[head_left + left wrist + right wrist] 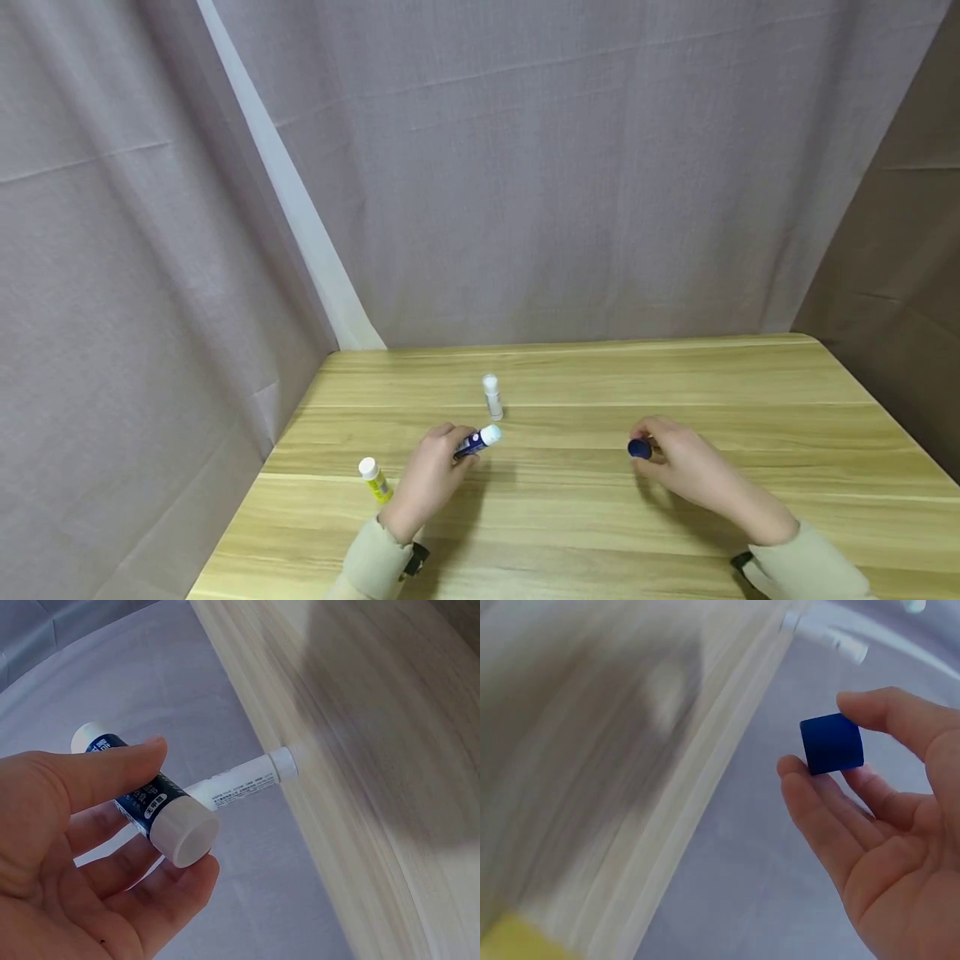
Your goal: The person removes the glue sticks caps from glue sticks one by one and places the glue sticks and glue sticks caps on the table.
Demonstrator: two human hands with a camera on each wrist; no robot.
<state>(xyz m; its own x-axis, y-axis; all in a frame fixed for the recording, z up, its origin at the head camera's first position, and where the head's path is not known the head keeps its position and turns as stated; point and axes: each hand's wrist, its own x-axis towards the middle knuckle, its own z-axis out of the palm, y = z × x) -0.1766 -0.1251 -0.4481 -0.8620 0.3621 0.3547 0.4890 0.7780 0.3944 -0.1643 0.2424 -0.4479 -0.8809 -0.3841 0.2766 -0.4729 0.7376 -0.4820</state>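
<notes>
My left hand [431, 473] grips a dark blue glue stick [468, 446] above the table, its whitish end pointing right. In the left wrist view, thumb and fingers lie on either side of the glue stick's printed label [154, 801]. Over at the right, my right hand [693, 468] pinches a small blue cap [640, 448] between thumb and fingers, apart from the glue stick. The right wrist view shows the cap [832, 743] side-on. Just beyond my left hand, a white glue stick [492, 398] stands upright on the table.
A yellow glue stick with a white cap [376, 481] stands left of my left hand, partly covered by that arm. The wood-grain table [570, 533] reaches back to a grey curtain [525, 183]. A brown curtain [892, 275] hangs at the right side.
</notes>
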